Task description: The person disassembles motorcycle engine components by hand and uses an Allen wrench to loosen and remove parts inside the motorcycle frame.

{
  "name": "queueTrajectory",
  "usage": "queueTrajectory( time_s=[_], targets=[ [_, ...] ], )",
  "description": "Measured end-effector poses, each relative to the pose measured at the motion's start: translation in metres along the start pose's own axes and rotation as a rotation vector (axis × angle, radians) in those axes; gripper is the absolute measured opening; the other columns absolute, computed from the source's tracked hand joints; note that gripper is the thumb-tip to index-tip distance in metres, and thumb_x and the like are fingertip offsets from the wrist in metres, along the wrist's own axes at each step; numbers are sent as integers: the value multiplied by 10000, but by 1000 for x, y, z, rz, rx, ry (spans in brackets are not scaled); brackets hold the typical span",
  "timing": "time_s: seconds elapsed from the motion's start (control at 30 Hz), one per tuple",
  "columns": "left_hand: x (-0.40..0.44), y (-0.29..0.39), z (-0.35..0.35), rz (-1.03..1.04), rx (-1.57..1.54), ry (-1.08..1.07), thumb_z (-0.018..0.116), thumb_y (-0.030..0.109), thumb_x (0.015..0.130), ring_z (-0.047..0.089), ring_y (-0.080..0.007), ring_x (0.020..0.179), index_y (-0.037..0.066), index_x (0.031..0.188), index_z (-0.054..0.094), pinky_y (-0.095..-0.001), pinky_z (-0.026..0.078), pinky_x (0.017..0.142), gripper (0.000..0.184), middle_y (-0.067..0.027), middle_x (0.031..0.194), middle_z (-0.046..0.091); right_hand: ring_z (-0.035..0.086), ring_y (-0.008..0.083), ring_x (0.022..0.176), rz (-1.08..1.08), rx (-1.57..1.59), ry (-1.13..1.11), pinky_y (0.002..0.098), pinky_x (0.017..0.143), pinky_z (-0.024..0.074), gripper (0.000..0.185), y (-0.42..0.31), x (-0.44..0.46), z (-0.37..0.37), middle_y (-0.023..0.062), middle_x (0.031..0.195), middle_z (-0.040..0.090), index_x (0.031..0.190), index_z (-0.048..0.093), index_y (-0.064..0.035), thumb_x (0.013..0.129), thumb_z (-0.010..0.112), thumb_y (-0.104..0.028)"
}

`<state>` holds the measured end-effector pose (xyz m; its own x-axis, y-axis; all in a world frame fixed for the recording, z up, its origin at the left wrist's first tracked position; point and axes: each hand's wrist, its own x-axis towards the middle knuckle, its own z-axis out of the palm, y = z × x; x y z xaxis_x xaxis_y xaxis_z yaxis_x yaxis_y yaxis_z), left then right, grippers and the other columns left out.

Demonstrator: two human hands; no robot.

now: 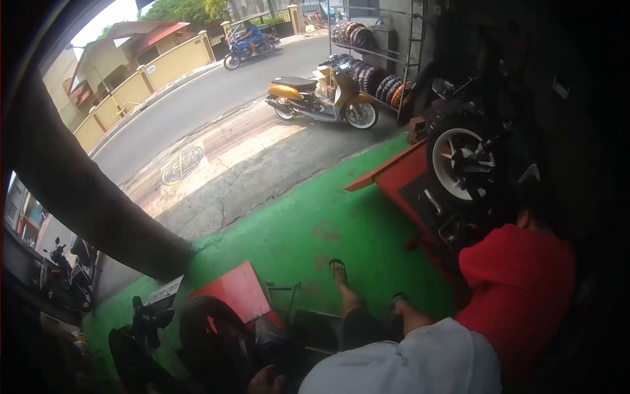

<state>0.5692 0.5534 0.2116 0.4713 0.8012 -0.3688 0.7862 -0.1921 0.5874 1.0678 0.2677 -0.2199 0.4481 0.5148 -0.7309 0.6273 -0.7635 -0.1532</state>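
At the bottom edge, my left hand (266, 379) shows only in part, dim and cut off by the frame. It is close to dark motorcycle parts (270, 341), and shadow hides what its fingers do. A dark motorcycle wheel (211, 335) stands just beyond it, with a red panel (233, 289) behind. My right hand is out of sight. White shirt cloth (400, 361) fills the bottom middle, with dark shorts and sandalled feet (338, 272) on the green floor beyond it.
A person in a red shirt (518, 289) crouches at the right by a motorcycle with a white-rimmed wheel (453, 161) on a red lift (400, 184). An orange scooter (321, 98) is parked outside, near a tyre rack (371, 75). A rider (251, 38) passes on the road.
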Motion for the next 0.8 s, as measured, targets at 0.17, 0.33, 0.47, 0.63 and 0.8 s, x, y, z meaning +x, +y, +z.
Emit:
queueTrajectory(
  time_s=[0.17,0.33,0.47,0.63,0.8],
  targets=[
    [162,67,-14,-18,28,14,743,266,895,712,-384,1010,73,1194,692,-471,565,870,359,-214,1057,729,730,324,1005,-83,-40,347,433,917,569,475,-20,157,-152,170,1142,758,1159,781,-104,747,799,-339],
    [312,191,-29,-85,79,-32,731,266,902,711,-375,968,61,1100,706,-471,563,837,286,-191,1029,731,728,268,1048,-242,502,160,385,931,566,354,-146,208,-411,182,1148,755,1206,732,-14,891,729,-175],
    [440,236,-41,12,-15,145,727,261,912,716,-349,915,62,1063,726,-463,560,808,250,-177,1009,729,726,278,1069,-465,546,320,386,958,555,323,-232,236,-569,183,1149,752,1190,726,-9,917,719,-181],
    [617,271,-47,-33,-157,175,724,223,930,721,-318,802,47,1084,748,-429,568,764,235,-175,1016,736,717,262,1095,-448,553,283,378,958,551,313,-283,297,-662,171,1177,743,1187,726,-24,924,725,-192],
    [894,253,-3,-53,-371,92,737,200,929,726,-288,819,29,1070,746,-387,575,770,222,-163,1004,747,721,231,1082,-322,607,117,360,954,542,273,-339,384,-713,153,1148,756,1163,740,-22,944,721,-184]
  ],
)
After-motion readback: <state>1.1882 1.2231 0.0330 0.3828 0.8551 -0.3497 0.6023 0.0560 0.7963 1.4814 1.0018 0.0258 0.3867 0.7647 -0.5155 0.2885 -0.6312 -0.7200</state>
